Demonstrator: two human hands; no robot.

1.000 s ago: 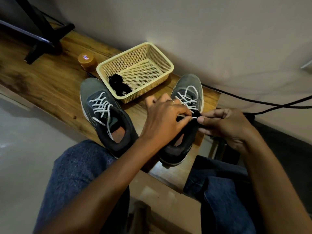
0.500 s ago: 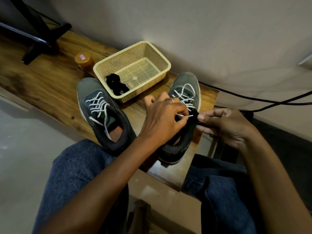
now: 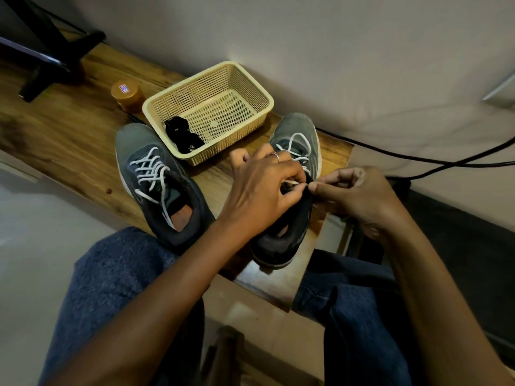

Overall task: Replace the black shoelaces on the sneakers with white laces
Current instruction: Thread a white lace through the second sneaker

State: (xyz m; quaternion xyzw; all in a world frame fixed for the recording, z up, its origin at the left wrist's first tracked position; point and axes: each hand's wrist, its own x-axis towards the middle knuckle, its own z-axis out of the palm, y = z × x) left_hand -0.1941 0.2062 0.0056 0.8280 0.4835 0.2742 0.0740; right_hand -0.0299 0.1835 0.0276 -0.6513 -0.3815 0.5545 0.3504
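Two grey sneakers stand on a wooden bench. The left sneaker (image 3: 156,179) is laced with a white lace (image 3: 150,168). The right sneaker (image 3: 292,190) carries a white lace (image 3: 295,147) through its front eyelets. My left hand (image 3: 262,190) lies over the right sneaker's tongue and pinches the white lace end near the top eyelet. My right hand (image 3: 359,196) pinches the lace tip at the shoe's right edge, fingertips almost touching the left hand. Black laces (image 3: 182,135) lie bundled in the basket.
A cream plastic basket (image 3: 250,87) stands behind the sneakers against the wall. An orange-lidded jar (image 3: 126,93) is to its left, and a black stand (image 3: 50,51) at far left. Black cables (image 3: 446,160) run along the wall at right. My knees are below the bench (image 3: 55,135).
Both hands have stayed on the right sneaker's top eyelet; the fingertips have drawn closer together around the lace tip. The view has shifted slightly.
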